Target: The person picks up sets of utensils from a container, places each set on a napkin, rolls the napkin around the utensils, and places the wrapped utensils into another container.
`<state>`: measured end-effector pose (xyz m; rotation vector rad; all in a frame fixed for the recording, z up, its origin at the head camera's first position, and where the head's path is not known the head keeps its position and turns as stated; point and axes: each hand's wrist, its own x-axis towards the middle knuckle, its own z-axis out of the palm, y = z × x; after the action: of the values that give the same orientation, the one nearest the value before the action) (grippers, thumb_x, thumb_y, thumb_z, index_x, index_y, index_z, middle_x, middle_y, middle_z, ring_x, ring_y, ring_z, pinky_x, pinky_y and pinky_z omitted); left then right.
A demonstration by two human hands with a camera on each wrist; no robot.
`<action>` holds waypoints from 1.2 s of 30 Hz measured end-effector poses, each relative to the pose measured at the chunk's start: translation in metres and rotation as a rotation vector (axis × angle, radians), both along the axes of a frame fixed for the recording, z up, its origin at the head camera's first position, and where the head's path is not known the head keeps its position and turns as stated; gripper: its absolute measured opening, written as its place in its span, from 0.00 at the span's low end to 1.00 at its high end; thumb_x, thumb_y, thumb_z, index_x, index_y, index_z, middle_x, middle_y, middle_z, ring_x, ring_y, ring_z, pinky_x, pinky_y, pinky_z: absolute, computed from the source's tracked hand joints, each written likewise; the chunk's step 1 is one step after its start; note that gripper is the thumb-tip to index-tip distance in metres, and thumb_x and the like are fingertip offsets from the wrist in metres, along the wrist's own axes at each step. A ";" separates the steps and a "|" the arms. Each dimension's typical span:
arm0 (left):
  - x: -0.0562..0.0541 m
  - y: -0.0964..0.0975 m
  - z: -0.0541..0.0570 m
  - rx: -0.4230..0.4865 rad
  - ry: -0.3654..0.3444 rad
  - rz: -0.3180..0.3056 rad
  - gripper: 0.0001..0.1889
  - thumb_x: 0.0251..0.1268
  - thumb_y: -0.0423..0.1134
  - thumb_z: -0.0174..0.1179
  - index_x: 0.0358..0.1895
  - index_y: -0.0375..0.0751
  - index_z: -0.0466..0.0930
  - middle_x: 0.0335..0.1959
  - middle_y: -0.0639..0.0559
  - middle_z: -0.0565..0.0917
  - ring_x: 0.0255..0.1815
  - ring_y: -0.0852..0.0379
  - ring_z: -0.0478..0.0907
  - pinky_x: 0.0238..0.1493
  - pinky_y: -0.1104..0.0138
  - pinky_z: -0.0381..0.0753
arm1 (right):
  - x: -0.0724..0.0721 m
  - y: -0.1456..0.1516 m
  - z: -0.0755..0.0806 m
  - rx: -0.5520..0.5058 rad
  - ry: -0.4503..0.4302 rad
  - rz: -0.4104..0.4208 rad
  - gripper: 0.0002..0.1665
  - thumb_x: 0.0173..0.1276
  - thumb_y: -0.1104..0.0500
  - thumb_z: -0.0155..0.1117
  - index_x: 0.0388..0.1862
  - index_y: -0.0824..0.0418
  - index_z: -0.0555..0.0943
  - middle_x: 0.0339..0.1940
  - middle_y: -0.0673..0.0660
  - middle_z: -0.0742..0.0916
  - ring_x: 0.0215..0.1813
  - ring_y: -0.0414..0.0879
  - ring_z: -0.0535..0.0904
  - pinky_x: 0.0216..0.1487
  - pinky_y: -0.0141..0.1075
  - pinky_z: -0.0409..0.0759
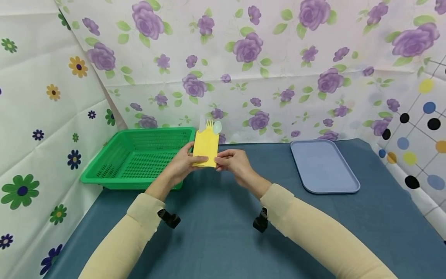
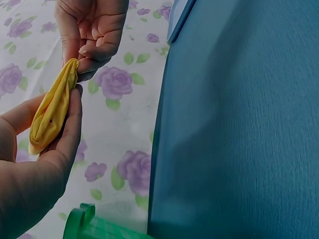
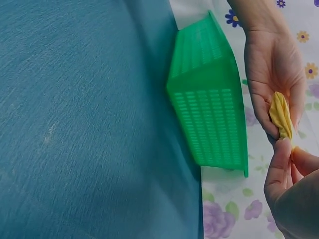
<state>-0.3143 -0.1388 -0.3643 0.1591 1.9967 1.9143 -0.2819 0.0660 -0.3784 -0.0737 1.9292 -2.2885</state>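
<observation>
A folded yellow cloth napkin [image 1: 205,146] is held up over the table in the head view. From its top stick a yellow fork [image 1: 209,123], a pale green spoon [image 1: 217,127] and a whitish, see-through utensil [image 1: 202,123] that looks like a knife. My left hand [image 1: 181,163] grips the napkin from the left, thumb across its lower front. With thumb and fingertips, my right hand [image 1: 235,162] pinches the lower right edge. Both wrist views show the napkin [image 2: 52,109] from its folded bottom end, with the cutlery hidden.
Behind the left hand stands a green plastic basket [image 1: 139,182] with slotted sides. A grey-blue tray [image 1: 324,164] lies at the right rear of the blue-covered table [image 1: 223,232]. Flowered sheets [image 1: 244,77] hang behind and at the left.
</observation>
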 end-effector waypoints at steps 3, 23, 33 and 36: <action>0.000 -0.004 0.001 0.002 0.002 -0.003 0.42 0.74 0.32 0.65 0.82 0.45 0.49 0.60 0.34 0.79 0.55 0.49 0.86 0.61 0.55 0.84 | 0.000 -0.004 0.001 0.009 0.007 -0.004 0.11 0.72 0.70 0.69 0.50 0.75 0.84 0.35 0.61 0.89 0.30 0.45 0.86 0.44 0.41 0.89; 0.000 -0.035 0.001 -0.014 -0.028 0.002 0.41 0.76 0.31 0.61 0.83 0.43 0.46 0.63 0.35 0.74 0.54 0.52 0.85 0.70 0.46 0.73 | -0.001 -0.035 0.002 -0.002 -0.018 0.020 0.10 0.72 0.69 0.69 0.50 0.74 0.84 0.34 0.61 0.89 0.28 0.45 0.85 0.39 0.36 0.89; -0.002 -0.042 0.004 -0.026 -0.001 -0.006 0.40 0.77 0.31 0.61 0.83 0.41 0.46 0.62 0.36 0.74 0.52 0.54 0.86 0.57 0.60 0.86 | -0.006 -0.041 0.003 -0.012 -0.017 0.021 0.09 0.72 0.69 0.69 0.48 0.74 0.84 0.31 0.59 0.88 0.28 0.45 0.85 0.42 0.40 0.89; -0.003 -0.044 0.004 -0.032 0.000 -0.007 0.41 0.77 0.32 0.61 0.83 0.41 0.45 0.63 0.36 0.74 0.53 0.54 0.85 0.56 0.61 0.86 | -0.007 -0.043 0.003 -0.009 -0.018 0.023 0.09 0.72 0.70 0.68 0.48 0.75 0.84 0.31 0.59 0.88 0.28 0.45 0.85 0.40 0.38 0.89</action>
<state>-0.3172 -0.1829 -0.3606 0.1571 2.0224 1.8771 -0.2889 0.0228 -0.3754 -0.0762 1.8993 -2.2757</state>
